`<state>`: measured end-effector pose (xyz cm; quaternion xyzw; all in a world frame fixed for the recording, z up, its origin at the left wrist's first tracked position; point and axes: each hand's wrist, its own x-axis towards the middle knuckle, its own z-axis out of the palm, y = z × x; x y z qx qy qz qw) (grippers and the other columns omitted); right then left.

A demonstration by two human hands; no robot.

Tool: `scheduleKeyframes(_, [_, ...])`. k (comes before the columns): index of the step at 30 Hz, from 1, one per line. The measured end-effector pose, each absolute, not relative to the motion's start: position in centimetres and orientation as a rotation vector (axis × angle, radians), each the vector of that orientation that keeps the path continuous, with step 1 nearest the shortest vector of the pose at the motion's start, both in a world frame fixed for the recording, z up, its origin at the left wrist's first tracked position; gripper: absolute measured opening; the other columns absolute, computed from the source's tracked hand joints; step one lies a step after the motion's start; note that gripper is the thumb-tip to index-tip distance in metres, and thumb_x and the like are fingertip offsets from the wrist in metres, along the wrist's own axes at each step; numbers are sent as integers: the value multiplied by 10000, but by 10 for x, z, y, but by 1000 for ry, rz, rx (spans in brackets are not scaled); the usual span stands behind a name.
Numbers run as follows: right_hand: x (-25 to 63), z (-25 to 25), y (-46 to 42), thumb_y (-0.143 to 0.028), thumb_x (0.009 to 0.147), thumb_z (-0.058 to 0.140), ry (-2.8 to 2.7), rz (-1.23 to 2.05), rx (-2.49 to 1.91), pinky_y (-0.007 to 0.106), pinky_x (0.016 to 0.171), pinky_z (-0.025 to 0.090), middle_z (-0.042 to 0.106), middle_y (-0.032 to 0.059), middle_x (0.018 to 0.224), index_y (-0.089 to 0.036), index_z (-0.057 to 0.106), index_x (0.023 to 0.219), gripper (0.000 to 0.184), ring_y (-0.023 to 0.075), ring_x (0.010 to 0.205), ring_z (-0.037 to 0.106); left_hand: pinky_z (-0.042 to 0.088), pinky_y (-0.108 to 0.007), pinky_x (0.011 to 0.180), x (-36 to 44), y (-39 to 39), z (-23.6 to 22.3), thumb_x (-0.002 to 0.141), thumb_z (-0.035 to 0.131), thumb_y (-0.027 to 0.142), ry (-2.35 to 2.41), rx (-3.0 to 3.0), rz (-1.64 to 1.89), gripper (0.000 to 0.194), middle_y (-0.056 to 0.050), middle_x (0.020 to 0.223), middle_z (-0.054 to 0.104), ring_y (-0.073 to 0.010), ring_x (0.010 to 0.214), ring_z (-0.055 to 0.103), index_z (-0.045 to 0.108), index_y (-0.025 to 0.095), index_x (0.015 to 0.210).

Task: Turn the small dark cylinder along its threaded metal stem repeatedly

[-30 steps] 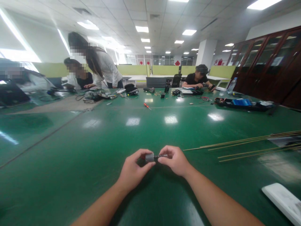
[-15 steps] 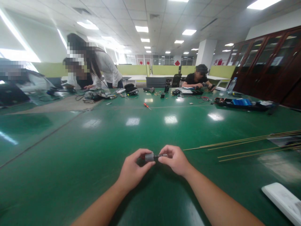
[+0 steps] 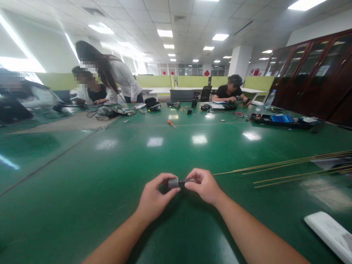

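Because the small grey cylinder (image 3: 173,183) looks like metal, it should feel stiff, fairly heavy for its size and slightly slick, best held by its sides, where the left hand (image 3: 154,198) pinches it between thumb and fingers over the green table (image 3: 110,165). To its right, the right hand (image 3: 205,187) grips its thin rod (image 3: 184,181), whose tip is hard to make out; well right of the cylinder and nearer the viewer, a white block (image 3: 328,233) is cut off.

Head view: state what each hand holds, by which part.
Left hand: grey cylinder, gripped across its sides. Right hand: the thin shaft extending from it, held toward its outer end.
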<state>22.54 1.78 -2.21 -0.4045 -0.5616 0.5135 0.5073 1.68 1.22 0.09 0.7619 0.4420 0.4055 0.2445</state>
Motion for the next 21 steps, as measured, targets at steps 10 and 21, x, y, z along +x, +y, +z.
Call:
scheduleKeyframes(10, [225, -20, 17, -245, 650, 759, -1341, 1240, -958, 228, 526, 360, 594, -27, 622, -162, 629, 733, 176, 102, 534, 473, 503, -318, 841, 17, 13, 2, 790, 756, 305, 1198, 2059, 1101, 250, -6, 967, 721, -196, 892, 675, 684, 233, 1017])
scheduleKeyframes(21, [227, -20, 17, -232, 660, 754, -1330, 1263, -951, 233, 515, 344, 570, -39, 585, -165, 622, 733, 165, 103, 511, 469, 509, -329, 843, 15, 14, 1, 793, 757, 317, 1199, 2052, 1100, 259, -13, 972, 719, -198, 893, 680, 680, 230, 1025])
